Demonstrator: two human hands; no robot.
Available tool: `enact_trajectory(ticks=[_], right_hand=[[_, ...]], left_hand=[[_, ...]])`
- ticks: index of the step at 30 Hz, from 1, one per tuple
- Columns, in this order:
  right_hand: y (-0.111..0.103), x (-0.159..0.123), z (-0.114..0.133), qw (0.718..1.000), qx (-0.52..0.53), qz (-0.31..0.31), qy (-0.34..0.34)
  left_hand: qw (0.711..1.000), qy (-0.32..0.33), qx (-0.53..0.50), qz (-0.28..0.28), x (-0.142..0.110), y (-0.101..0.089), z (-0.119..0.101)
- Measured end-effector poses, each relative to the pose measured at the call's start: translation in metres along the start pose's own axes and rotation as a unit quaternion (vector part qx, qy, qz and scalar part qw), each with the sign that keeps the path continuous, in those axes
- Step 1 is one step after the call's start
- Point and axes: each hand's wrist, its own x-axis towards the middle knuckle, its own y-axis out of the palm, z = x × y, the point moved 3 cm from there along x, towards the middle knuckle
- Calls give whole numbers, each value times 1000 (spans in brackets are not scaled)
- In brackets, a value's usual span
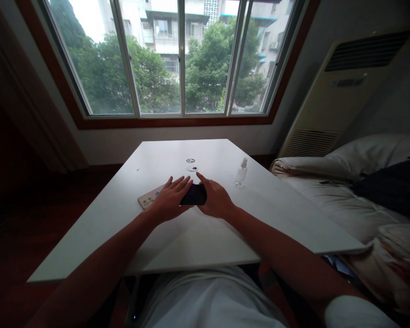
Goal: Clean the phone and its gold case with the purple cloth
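Note:
A dark smartphone [194, 195] with a faint purple glow on its face is held between both hands, low over the white table [198, 241]. My left hand [169, 200] covers its left end, fingers stretched across the top and thumb along the near edge. At the other end, my right hand [215, 196] grips the phone, with its index finger pointing away from me and its thumb at the near side. Partly under my left hand lies a flat beige box [146, 200] with round markings. Just beyond the fingers are two small round flat pieces, one disc [192, 169] nearer and one disc [190, 161] farther.
A clear spray bottle [241, 174] stands on the table to the right. A tiny dark speck [137, 170] lies at the left. Beyond the table is a window [181, 68]; a pale sofa [307, 182] with dark cloth [392, 187] and an air conditioner [348, 86] are at the right.

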Motion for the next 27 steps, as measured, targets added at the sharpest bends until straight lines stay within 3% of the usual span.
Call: enact_trajectory(ticks=[8,27], right_hand=[[1,0,3,1000,-2,-21,-7],[3,-2,6,999,33,0,3]], left_hand=[[1000,-3,-22,-17,1,-7,1],[999,-54,0,2,-2,-13,-6]])
